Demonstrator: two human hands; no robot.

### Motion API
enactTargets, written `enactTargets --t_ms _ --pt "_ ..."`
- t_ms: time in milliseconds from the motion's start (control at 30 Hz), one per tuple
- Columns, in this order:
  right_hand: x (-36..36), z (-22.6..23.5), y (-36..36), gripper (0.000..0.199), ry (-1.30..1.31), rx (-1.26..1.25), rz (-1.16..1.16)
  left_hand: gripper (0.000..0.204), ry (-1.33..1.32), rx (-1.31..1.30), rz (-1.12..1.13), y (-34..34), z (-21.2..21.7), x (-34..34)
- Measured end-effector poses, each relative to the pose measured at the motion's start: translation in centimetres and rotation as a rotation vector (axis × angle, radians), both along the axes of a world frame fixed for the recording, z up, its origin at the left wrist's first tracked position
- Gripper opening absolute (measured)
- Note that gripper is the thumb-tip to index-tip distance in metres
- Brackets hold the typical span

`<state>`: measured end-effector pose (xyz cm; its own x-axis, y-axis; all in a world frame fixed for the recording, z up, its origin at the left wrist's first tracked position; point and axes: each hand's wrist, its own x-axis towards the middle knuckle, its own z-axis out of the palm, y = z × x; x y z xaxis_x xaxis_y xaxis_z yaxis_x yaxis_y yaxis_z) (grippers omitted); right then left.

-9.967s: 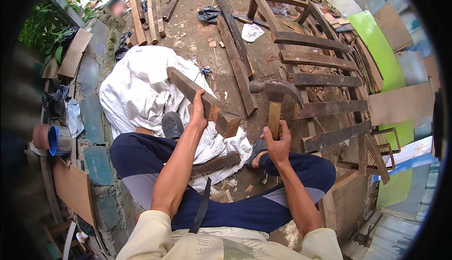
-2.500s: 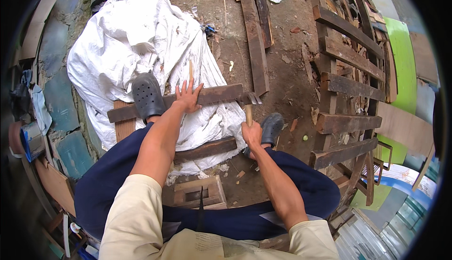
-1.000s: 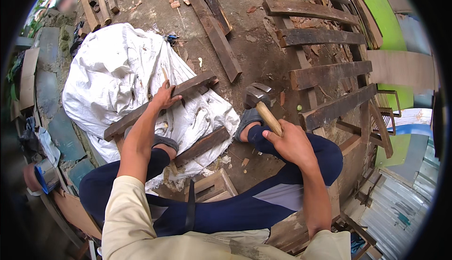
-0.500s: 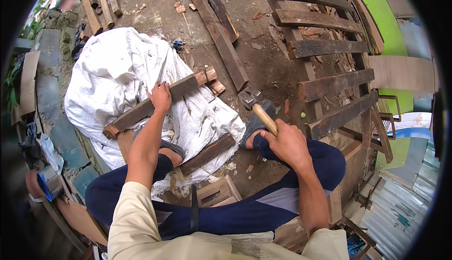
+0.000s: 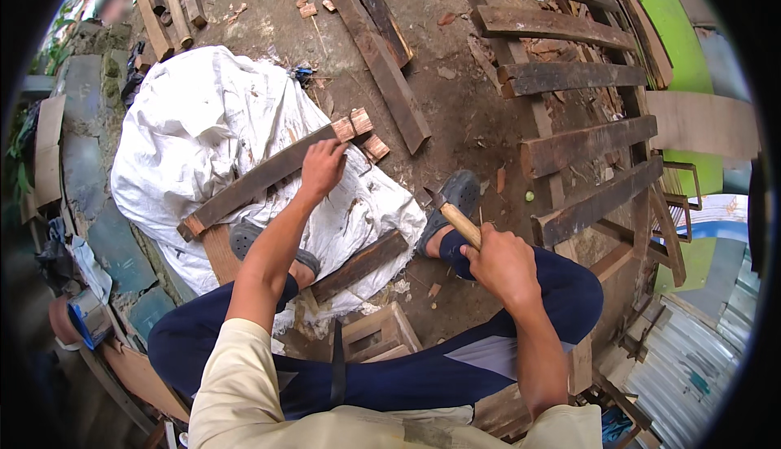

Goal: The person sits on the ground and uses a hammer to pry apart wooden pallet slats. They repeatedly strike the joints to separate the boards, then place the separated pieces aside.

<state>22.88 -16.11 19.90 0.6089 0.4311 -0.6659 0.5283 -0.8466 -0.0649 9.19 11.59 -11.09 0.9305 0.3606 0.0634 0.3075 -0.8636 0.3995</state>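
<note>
A dark wooden beam (image 5: pixel 272 168) lies slantwise over a white sack sheet (image 5: pixel 183 115). Pale, freshly cut wood shows at its upper right end, with a gap between the pale parts. My left hand (image 5: pixel 324 168) is on the beam close to that end, fingers curled over its edge. In my right hand (image 5: pixel 504 266) is a short tool with a wooden handle (image 5: pixel 460 226) and a dark metal head (image 5: pixel 436 198). The tool is above my right shoe (image 5: pixel 460 193), apart from the beam. Its head is seen nearly edge-on, so its exact kind is unclear.
A slatted wooden frame (image 5: pixel 561 79) lies at the right. Long beams (image 5: pixel 378 67) rest on the dirt ahead. Between my legs are a dark board (image 5: pixel 362 266) and a small wooden frame (image 5: pixel 399 331). A stone wall edge (image 5: pixel 114 237) runs along the left, where another person (image 5: pixel 110 6) appears far off.
My left hand has slid along the beam toward its cut end. The tool in my right hand has turned and its head has dropped closer to my shoe. The beam stays nearly in place.
</note>
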Motion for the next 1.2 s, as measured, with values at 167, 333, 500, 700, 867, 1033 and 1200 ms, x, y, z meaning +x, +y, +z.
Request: enactTargets --t_ms 167,333,500,700,867,1033,1200 --pt "0.1 -0.8 -0.6 0.038 0.064 -0.045 0.015 0.039 0.071 -0.176 0.048 -5.3 -3.3 3.1" --pt "0.2 -0.9 -0.9 0.036 0.092 -0.048 0.052 0.066 0.233 -0.118 0.092 -7.1 -4.0 6.1" --pt "0.6 -1.3 -0.9 0.032 0.107 -0.019 0.068 0.070 0.376 -0.217 0.175 -6.4 -4.0 7.4" --pt "1.2 -1.8 -1.6 0.035 0.076 0.030 0.058 0.051 0.126 -0.939 0.269 -6.0 -3.5 7.2" --pt "1.7 -2.1 -1.9 0.034 0.048 0.059 0.050 0.046 -0.240 -1.975 0.746 -8.8 1.7 7.2" --pt "1.7 -2.6 -2.1 0.034 0.031 0.065 0.118 0.028 -0.396 -2.360 0.733 -8.7 7.2 5.8" --pt "1.4 -2.7 -1.6 0.020 0.020 0.066 0.208 0.038 -0.500 -2.738 0.327 -7.9 8.9 4.7"
